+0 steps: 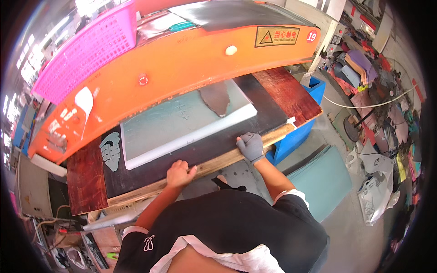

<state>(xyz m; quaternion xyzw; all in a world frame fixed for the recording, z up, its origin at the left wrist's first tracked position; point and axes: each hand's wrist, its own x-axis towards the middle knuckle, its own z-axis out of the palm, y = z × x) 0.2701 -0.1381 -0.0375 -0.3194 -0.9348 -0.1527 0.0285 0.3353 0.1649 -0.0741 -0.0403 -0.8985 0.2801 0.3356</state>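
My left hand (180, 174), bare, curls its fingers over the wooden front rail (217, 164) of a work board, thumb pointing right. Further right, my right hand (250, 146) wears a grey glove and is closed on the same rail. Beyond both hands, a thick white slab (195, 138) lies on the board's black surface (141, 178). A grey-green sheet (152, 125) covers the slab, with faint outlines on it. On that sheet rests a dark brown irregular piece (215, 99), partly hidden under the orange machine beam. A pale grey shaped piece with cutouts (110, 152) lies left of the slab.
The orange machine beam (182, 68) spans the board's far side. A pink basket (86, 54) sits upon it at left. Right of the board are a blue bin (293, 143), stacked grey-green sheets (323, 182) on the floor and a heap of coloured scraps (364, 104).
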